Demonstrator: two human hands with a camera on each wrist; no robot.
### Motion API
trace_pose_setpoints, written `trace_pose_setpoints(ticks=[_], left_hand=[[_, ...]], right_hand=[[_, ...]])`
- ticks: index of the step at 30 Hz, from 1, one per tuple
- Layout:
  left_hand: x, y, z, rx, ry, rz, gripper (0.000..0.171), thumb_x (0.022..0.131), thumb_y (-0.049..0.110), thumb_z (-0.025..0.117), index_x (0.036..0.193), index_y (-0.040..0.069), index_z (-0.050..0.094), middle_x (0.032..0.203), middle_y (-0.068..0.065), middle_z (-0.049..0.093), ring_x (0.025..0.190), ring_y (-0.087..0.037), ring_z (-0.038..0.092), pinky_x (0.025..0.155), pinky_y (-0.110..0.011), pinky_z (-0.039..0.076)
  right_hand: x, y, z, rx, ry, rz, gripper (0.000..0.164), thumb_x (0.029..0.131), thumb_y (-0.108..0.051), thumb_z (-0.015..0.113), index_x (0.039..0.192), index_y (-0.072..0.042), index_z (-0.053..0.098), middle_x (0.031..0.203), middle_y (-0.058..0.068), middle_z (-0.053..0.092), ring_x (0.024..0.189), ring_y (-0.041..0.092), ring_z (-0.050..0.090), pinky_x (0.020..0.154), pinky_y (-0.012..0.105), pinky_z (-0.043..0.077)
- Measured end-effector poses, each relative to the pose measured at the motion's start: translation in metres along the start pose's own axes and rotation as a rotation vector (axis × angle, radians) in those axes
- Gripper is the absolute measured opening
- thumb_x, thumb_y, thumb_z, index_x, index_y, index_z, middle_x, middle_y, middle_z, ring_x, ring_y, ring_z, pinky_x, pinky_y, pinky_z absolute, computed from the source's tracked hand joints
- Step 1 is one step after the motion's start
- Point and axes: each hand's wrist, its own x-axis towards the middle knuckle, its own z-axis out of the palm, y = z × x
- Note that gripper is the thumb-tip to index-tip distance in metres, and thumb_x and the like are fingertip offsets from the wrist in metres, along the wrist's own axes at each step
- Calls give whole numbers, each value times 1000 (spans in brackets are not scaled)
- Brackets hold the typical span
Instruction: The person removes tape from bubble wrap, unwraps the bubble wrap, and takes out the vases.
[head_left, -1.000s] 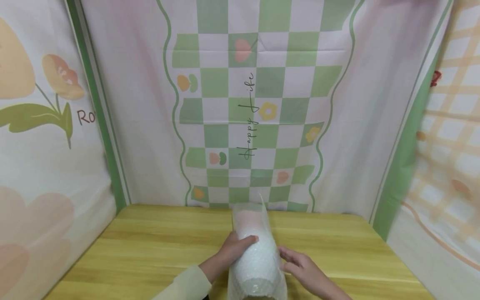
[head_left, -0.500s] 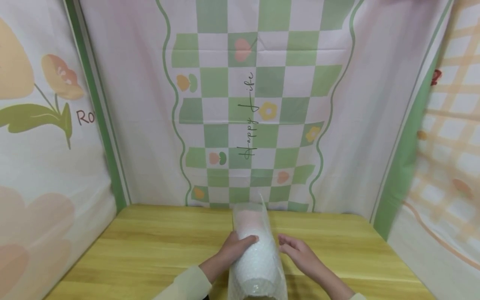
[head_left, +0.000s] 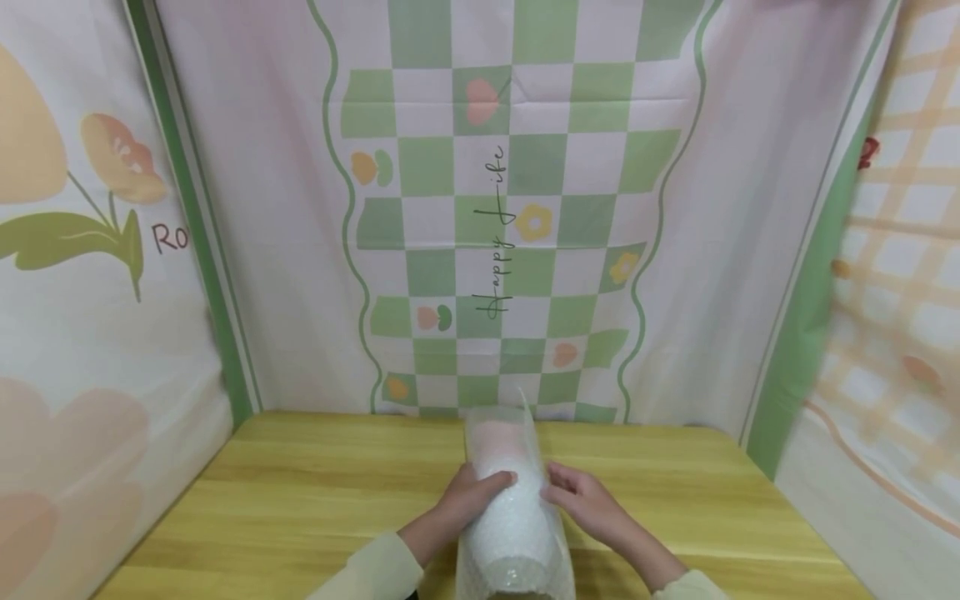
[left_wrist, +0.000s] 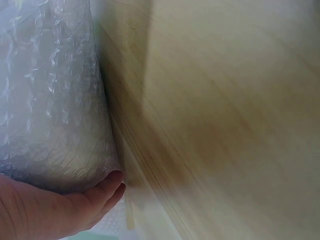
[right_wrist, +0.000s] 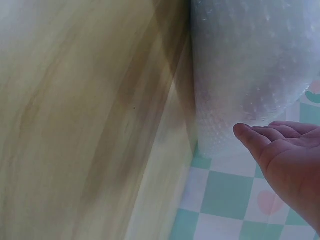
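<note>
A white bundle in bubble wrap lies lengthwise on the wooden table, with something pale pink showing through its far end. My left hand holds its left side, thumb laid over the top; in the left wrist view the left hand curves along the bubble wrap. On the opposite side, my right hand has its fingertips at the wrap, fingers loosely bent. In the right wrist view, the right hand has extended fingers close against the bubble wrap. What the wrap contains is mostly hidden.
The wooden table spreads to both sides of the bundle. A green-and-white checked cloth hangs behind the table's back edge. Patterned cloths enclose the left and right sides.
My right hand has moved away along the bundle's right side, then inward to the wrap. The left hand and the bundle stay in place.
</note>
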Motion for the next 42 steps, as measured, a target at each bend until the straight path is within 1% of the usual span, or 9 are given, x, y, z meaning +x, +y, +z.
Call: trace_pose_setpoints(ticks=[3,6,10,13,18,23,29,36,42], left_hand=[[0,-1,0,1,2,0,81,78,45,73,130,-8,42,108,-16,58,97,-33,60,81,-52,54],[1,-1,0,6,3,-3,82,78,46,73,130,-9,42,109,-17,58,97,-33,60,81,-53,54],[1,0,0,1,-5,-3,81,79,46,73,131,-9,42,110,-17,58,99,-33,60,82,-53,53],[0,0,-1,-6,-13,0,80,80,46,72,130,-8,42,109,-16,57,98,-32,59,82,-52,53],[-1,1,-2,-6,-23,0,80,80,46,71,131,-8,41,108,-15,57,97,-30,59,81,-52,54],[-1,1,-2,-7,-25,2,80,81,46,72,132,-8,40,109,-16,57,98,-31,59,81,-52,54],[-1,0,-2,-23,-34,32,76,81,43,72,129,-8,43,106,-14,59,94,-29,61,79,-50,55],[0,-2,-2,-26,-38,26,77,80,44,72,130,-8,43,108,-15,59,96,-30,60,81,-50,54],[0,-1,-1,-11,-15,33,80,79,44,73,131,-8,43,108,-15,59,95,-30,60,78,-51,55]], right_hand=[[2,2,0,21,-37,-30,60,98,-14,54,137,24,28,138,39,38,127,48,42,101,51,41],[3,4,0,29,-64,-42,61,99,-15,54,138,23,27,141,38,34,129,47,39,102,50,41],[4,7,0,14,-75,-23,65,99,-21,56,139,22,27,144,37,31,130,47,38,101,48,42],[6,8,-2,24,-104,-10,68,99,-23,56,140,21,26,145,37,28,130,47,37,101,47,43],[8,10,-6,70,-161,-11,70,99,-22,57,141,22,22,146,38,22,132,49,32,101,43,43],[10,11,-10,113,-187,-23,71,97,-18,60,140,23,22,145,38,23,133,50,30,102,39,42],[11,11,-12,143,-209,-44,68,96,-12,60,138,25,21,144,40,23,131,52,30,101,36,43],[10,8,-10,133,-205,-50,66,94,-8,58,137,26,22,142,41,25,130,52,31,100,38,44],[10,9,-8,73,-164,-45,63,92,-6,57,136,26,25,140,41,30,128,51,36,100,41,44]])
